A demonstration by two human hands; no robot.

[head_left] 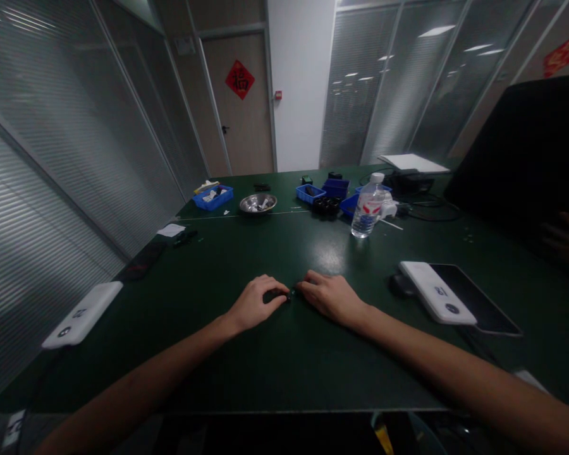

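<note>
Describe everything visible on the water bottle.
The bottle looks like clear, colourless plastic, with a white cap on and a label with red marks, too blurred to read. The lower body looks ridged; the fill level can't be made out. It stands upright on the dark green table, beyond the right hand, partly overlapping a blue tray in view. Neither of the wearer's hands touches it.
</note>
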